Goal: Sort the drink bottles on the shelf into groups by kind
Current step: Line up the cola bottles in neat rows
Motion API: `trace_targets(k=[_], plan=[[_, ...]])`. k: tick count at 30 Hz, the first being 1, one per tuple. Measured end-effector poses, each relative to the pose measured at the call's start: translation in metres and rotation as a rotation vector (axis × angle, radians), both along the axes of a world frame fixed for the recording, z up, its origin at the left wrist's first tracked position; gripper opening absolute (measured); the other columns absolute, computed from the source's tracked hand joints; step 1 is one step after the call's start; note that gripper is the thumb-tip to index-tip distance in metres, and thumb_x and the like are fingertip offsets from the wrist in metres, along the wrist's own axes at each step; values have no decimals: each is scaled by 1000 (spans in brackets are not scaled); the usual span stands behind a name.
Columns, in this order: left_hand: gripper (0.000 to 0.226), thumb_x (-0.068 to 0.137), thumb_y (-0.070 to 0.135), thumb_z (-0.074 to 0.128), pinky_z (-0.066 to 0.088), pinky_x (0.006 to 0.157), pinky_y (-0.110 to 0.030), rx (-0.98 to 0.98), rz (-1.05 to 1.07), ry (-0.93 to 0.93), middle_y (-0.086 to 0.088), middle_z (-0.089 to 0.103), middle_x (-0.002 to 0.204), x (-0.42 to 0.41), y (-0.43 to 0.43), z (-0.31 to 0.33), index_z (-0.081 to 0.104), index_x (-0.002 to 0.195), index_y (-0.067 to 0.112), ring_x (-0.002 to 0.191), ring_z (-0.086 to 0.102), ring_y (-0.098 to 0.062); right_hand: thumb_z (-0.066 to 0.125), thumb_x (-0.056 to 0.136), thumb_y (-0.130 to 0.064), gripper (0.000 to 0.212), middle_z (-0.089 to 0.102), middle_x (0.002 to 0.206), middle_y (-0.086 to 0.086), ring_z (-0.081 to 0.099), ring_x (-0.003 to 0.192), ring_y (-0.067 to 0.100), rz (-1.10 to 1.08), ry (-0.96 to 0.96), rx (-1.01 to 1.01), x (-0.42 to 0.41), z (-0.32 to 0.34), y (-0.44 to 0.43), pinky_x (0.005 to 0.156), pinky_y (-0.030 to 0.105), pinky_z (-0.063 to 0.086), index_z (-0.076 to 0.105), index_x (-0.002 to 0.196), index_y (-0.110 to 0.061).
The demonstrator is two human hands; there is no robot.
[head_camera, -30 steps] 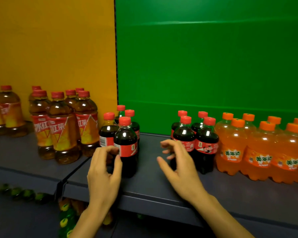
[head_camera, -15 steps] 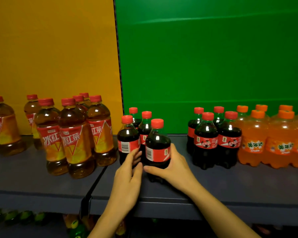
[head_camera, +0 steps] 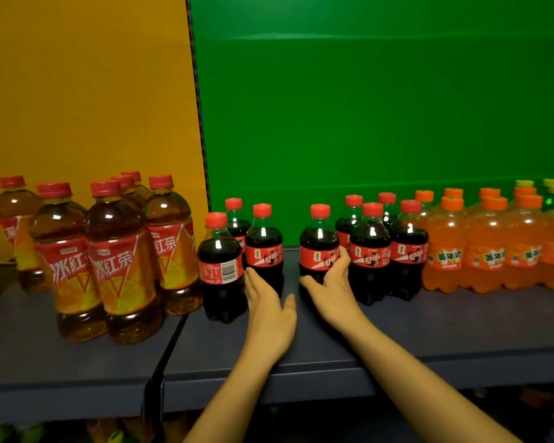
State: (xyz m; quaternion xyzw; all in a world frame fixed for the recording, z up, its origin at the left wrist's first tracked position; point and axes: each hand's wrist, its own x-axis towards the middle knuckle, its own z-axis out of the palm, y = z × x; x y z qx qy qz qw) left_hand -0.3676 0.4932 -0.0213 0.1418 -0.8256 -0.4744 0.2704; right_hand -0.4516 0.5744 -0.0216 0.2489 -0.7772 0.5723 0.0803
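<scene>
Iced tea bottles [head_camera: 115,260] are standing leftmost, with three cola bottles [head_camera: 221,266] staying beside them. The left hand [head_camera: 269,311] is lying straight-fingered against these, holding nothing. The right hand [head_camera: 330,282], fingers curled round one cola bottle [head_camera: 317,238], is sliding it away from that trio to just beside the larger cola group [head_camera: 370,251] by the orange sodas [head_camera: 486,251], so the colas are likely merging.

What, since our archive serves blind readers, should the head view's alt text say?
The right hand grips a cola bottle on a dark shelf, next to four more colas; the open left hand lies beside three others. Iced tea bottles stand left, orange sodas right.
</scene>
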Motion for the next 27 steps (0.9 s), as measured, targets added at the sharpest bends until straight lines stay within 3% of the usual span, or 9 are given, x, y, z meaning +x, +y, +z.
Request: trace_targets(k=[3, 8, 14, 18, 27], plan=[[84, 92, 11, 51, 3, 115, -28, -57, 69, 29, -12, -9, 156, -9, -6, 3, -15, 143, 2, 145, -4, -24, 61, 83, -8, 89, 20, 150, 11, 25, 137, 27, -4, 10, 92, -3, -1, -2, 111, 33, 23, -4, 145, -10], [85, 91, 16, 53, 16, 114, -33, -208, 183, 1, -16, 0, 156, -17, -10, 5, -11, 144, -1, 143, 9, -29, 65, 84, -25, 89, 28, 146, 17, 30, 134, 33, -153, 74, 236, -7, 3, -10, 105, 39, 32, 3, 144, -5], [70, 89, 19, 56, 37, 100, -34, -378, 261, 17, -17, 27, 142, -26, -17, 7, 13, 141, -1, 131, 34, -30, 55, 88, -28, 86, 20, 149, 16, 24, 136, 32, -184, 55, 293, -2, 4, -16, 105, 41, 32, -4, 145, -1], [64, 88, 20, 58, 39, 93, -31, -418, 262, 12, -16, 33, 135, -32, -19, 9, 21, 135, -1, 124, 40, -29, 51, 91, -33, 87, 21, 148, 17, 28, 133, 29, -265, 177, 407, 1, 3, -13, 105, 36, 33, -8, 144, 3], [61, 85, 19, 62, 37, 97, -31, -421, 264, 52, -14, 38, 134, -39, -23, 12, 27, 132, 1, 127, 39, -27, 59, 88, -20, 86, 15, 149, 14, 33, 132, 27, -335, 292, 370, 0, 8, -17, 96, 30, 42, -2, 146, -2]])
